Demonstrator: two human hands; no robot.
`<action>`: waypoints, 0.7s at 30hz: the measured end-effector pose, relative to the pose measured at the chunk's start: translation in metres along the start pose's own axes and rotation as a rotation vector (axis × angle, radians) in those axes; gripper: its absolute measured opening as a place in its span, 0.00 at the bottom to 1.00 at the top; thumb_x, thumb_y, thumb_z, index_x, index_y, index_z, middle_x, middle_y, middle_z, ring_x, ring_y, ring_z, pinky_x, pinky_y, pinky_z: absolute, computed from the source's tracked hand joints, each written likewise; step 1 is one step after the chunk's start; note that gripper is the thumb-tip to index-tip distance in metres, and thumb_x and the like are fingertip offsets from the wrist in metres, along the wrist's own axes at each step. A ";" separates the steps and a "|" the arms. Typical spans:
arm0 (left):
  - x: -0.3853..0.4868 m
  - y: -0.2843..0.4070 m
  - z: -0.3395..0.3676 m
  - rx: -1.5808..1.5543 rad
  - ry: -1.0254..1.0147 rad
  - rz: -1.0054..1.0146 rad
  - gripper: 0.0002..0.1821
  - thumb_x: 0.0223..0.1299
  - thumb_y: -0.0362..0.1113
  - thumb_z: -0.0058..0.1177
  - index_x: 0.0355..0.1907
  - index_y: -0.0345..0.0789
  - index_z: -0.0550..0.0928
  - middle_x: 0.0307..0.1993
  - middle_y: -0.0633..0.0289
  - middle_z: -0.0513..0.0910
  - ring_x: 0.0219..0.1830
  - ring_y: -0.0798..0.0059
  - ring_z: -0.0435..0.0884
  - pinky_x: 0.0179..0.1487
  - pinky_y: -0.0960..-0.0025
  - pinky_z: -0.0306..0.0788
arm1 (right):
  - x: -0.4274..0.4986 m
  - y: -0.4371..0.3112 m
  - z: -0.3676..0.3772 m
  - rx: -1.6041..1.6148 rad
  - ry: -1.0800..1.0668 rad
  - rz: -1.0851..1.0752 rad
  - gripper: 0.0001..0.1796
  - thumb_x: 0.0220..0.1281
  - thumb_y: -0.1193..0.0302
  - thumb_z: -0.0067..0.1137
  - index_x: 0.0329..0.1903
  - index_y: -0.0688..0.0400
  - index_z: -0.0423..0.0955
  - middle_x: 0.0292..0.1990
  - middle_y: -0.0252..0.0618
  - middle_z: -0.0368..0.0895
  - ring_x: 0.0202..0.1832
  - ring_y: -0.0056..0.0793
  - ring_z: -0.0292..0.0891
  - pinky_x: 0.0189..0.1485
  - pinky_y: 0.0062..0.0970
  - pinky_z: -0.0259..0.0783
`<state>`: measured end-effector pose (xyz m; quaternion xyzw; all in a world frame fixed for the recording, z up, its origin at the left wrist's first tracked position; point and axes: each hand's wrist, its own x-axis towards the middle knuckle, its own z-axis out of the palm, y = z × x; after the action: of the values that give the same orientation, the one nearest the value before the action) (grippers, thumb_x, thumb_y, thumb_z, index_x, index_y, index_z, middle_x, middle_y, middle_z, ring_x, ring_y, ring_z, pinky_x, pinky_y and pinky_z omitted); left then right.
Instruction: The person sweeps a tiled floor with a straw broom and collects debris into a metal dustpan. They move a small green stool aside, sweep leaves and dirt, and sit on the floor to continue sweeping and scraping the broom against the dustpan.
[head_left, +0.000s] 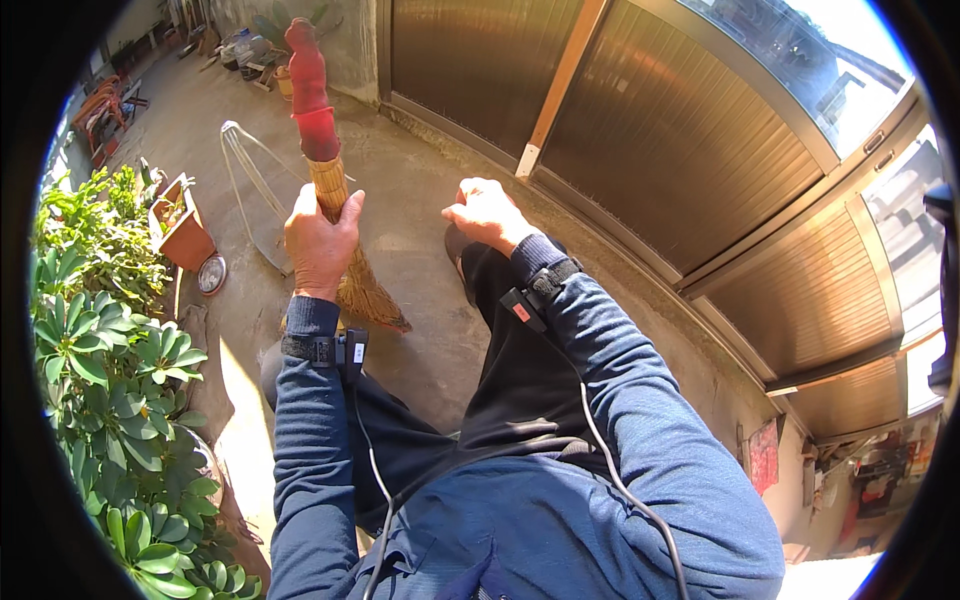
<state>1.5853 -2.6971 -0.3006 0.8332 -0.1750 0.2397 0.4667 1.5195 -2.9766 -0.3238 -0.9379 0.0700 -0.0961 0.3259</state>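
Observation:
A straw hand broom (364, 289) with a red-wrapped handle is held upright by my left hand (322, 238), which grips it just below the red wrapping. The bristles fan out beneath the hand towards the concrete floor; whether they touch it I cannot tell. My right hand (486, 213) is raised in front of my right knee with its fingers curled, apart from the broom. Whether something small lies between those fingertips cannot be seen. Behind the left hand, a pale, thin-framed object (251, 176) with long strands stands on the floor. Both wrists carry strapped devices with cables.
Leafy green plants (112, 390) line the left side, beside a terracotta-coloured planter (187, 236) and a small round metal-rimmed object (212, 274). Ribbed metal-framed panels (675, 142) run along the right. Piled items (247, 56) and a red folding chair (105, 112) stand farther back.

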 end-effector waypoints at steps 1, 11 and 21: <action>0.000 0.001 -0.001 0.037 0.010 0.011 0.24 0.65 0.50 0.79 0.47 0.33 0.84 0.37 0.47 0.92 0.40 0.41 0.92 0.45 0.49 0.83 | -0.002 -0.002 0.001 -0.019 -0.001 0.022 0.18 0.61 0.59 0.77 0.35 0.61 0.82 0.41 0.53 0.90 0.44 0.54 0.89 0.49 0.46 0.84; -0.003 0.007 0.002 0.089 0.036 0.053 0.23 0.63 0.46 0.80 0.48 0.33 0.85 0.36 0.48 0.92 0.38 0.44 0.92 0.43 0.50 0.83 | -0.015 -0.069 -0.001 -0.443 -0.102 -0.164 0.19 0.64 0.60 0.73 0.42 0.66 0.84 0.39 0.62 0.91 0.46 0.64 0.91 0.51 0.53 0.85; -0.007 0.008 0.010 0.080 -0.038 0.022 0.26 0.61 0.51 0.79 0.45 0.34 0.81 0.41 0.49 0.87 0.43 0.43 0.89 0.46 0.46 0.82 | -0.021 -0.103 0.023 -0.459 -0.063 -0.307 0.16 0.62 0.63 0.74 0.41 0.62 0.80 0.34 0.55 0.90 0.41 0.56 0.92 0.44 0.51 0.85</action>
<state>1.5780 -2.7090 -0.3035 0.8535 -0.1833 0.2356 0.4270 1.5116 -2.8783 -0.2800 -0.9893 -0.0630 -0.0967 0.0888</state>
